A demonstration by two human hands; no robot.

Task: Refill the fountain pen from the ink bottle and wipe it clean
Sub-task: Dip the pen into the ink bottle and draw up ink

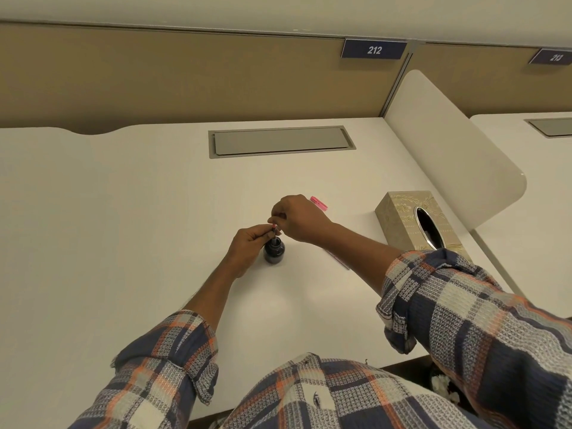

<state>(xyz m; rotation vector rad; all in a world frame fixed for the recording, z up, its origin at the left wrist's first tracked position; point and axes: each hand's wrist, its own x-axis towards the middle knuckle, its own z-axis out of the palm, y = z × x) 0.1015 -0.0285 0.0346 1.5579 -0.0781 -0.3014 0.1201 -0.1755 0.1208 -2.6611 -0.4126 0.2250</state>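
Head camera shows left hand (246,247) and right hand (298,218) pinching the upright pen (274,234), its tip down in the ink bottle (274,251) at six o'clock beneath them, tissue box (402,224) at three o'clock.

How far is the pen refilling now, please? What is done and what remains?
Done: the ink bottle stands open, and a pink piece, likely the cap, lies behind the right hand. In hand: it and the left hand pinch the pen upright, its lower end in the bottle's mouth, so filling seems under way. Left: wiping; no tissue shows outside the tissue box.
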